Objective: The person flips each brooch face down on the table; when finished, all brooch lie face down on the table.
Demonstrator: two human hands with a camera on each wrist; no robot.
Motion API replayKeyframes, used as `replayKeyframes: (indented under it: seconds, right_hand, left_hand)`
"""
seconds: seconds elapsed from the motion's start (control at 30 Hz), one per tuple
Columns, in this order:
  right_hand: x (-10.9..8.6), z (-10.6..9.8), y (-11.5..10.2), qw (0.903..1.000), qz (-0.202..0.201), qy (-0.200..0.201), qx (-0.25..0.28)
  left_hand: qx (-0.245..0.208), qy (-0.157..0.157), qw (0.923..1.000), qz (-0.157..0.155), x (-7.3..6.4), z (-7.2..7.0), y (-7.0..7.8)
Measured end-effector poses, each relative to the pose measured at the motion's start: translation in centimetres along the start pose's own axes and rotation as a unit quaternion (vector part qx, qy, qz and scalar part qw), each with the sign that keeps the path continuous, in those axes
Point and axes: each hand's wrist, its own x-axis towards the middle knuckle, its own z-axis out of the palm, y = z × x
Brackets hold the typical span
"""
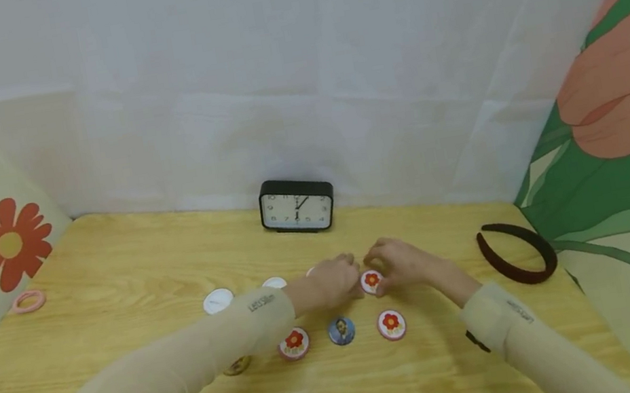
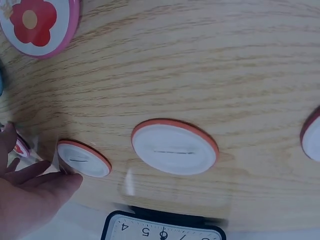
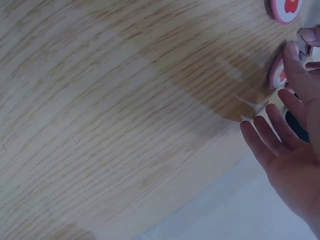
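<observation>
I record one flower badge: round, pink-rimmed, red bloom on white, face upward, between my left hand and my right hand. Just beside my left hand lies a second, white-backed badge, face down (one dark line across its back, reddish edge showing).

The left sleeve partly hides a gold-brown badge.

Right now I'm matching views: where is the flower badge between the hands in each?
Head: flower badge right of centre, below the middle.
Left wrist: badge at the left edge, just below mid-height, partly hidden.
Right wrist: badge near the right edge, upper half, partly hidden.
Shared landmark: where table meets white cloth, above the badge in head, below in both wrist views.
</observation>
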Motion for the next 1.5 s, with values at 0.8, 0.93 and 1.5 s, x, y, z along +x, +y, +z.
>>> replayKeyframes:
  seconds: [0.8,0.93,1.5]
  right_hand:
    - [-0.4,1.0,1.3,0.9964,-0.061,0.054,-0.022]
    - [-0.5,1.3,1.3,0.9948,-0.078,0.055,-0.035]
    - [-0.5,1.0,1.2,0.9832,-0.078,0.141,0.086]
  left_hand:
    - [0.005,0.048,0.9984,-0.030,0.8,1.2,0.5]
    - [0.010,0.055,0.9978,-0.037,0.9,1.3,1.1]
    - [-0.095,0.126,0.9873,0.025,1.0,-1.3,-0.4]
